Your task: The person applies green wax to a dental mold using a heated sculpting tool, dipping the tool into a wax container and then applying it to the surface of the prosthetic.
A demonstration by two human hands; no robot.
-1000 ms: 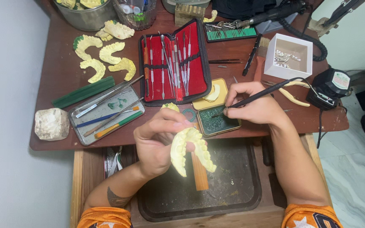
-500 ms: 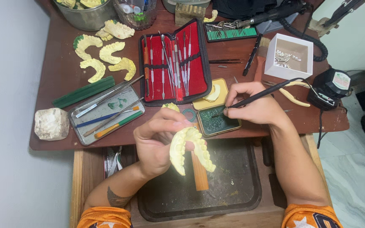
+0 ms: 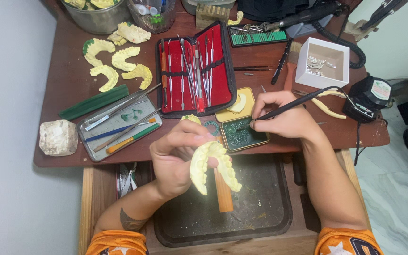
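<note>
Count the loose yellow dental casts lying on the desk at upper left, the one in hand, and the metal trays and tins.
Loose casts on the desk: 5
Cast held in the left hand: 1
Metal tray of tools: 1
Open tins: 1
Total: 8

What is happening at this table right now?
A person sits at a cluttered wooden table. The left hand holds a pale yellow dental cast above a dark tray. The right hand holds a thin black corded tool, with its tip at a small tin of green material. An open red instrument case and more casts lie behind.
</note>
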